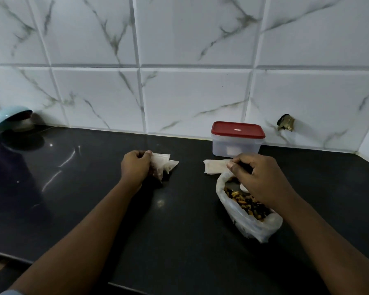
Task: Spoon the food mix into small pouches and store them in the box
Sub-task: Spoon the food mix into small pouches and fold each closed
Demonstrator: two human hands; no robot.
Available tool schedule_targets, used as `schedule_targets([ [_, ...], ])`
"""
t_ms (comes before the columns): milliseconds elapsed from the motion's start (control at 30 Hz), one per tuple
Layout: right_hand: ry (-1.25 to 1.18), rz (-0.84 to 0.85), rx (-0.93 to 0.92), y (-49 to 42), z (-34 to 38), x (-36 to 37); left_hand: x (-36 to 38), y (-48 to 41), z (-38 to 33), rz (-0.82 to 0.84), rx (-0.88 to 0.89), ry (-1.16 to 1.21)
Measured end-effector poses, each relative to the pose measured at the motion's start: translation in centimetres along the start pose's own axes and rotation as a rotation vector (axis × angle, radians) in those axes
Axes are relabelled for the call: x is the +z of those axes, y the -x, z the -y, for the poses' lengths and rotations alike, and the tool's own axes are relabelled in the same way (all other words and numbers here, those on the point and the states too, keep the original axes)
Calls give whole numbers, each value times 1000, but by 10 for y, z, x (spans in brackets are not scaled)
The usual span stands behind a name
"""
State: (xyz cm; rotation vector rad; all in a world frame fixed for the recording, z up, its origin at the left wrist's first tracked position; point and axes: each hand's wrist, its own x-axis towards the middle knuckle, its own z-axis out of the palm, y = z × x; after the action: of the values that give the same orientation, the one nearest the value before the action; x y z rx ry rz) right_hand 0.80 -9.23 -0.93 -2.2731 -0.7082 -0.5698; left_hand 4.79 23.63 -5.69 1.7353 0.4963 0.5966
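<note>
The left hand point(135, 167), left of centre in the frame, has a closed grip on a small bunch of pouches point(165, 165), fingers curled round their near ends so the pale paper corners fan out to the right just above the black tabletop point(83, 199). Bunching them this way probably keeps the mouths gathered so nothing spills. Some look darker inside, though whether all are filled is hard to tell. The right hand point(262, 179) hovers over the open mouth of the plastic bag point(262, 228), which lies on its side at lower right with the dark and yellow food mix point(247, 204) showing. Its grip is narrow, thumb pressed against curled fingers, seemingly round the handle of a spoon point(243, 186) whose pale bowl shows just under the hand inside the bag, though the handle itself is hidden. Just beside the thumb, touching the bag's rim, lies a stack of flat pouches point(213, 167), kept close for refilling. The box point(235, 143) stands against the tiled wall right of centre, behind the right hand, its red lid point(238, 129) on, so it will need opening before anything is stored. 1 blue bowl point(9, 117) sits tipped at the far left edge, well apart from the work. The step in hand looks like scooping mix for the next pouch.
</note>
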Motion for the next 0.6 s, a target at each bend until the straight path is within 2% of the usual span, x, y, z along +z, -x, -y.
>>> schedule_targets([
  [67, 6, -37, 11, -1, -1, -3, -1, 4, -2, -56, 103, -107],
  [167, 20, -96, 37, -1, -4, -8, 3, 22, -18, -171, 496, -358],
  [200, 31, -108, 37, -2, -5, -9, 9, 32, -28, -153, 637, -393],
  [267, 43, -127, 43, -2, -7, -10, 31, 43, -49, 28, 803, -518],
  [367, 42, -140, 56, -3, -8, -11, 74, 50, -60, 367, 706, -723],
  [467, 39, -144, 64, -3, -9, -13, 105, 55, -45, 380, 681, -782],
  [600, 60, -135, 64, -4, -12, -12, 115, 54, -29, 562, 638, -860],
])
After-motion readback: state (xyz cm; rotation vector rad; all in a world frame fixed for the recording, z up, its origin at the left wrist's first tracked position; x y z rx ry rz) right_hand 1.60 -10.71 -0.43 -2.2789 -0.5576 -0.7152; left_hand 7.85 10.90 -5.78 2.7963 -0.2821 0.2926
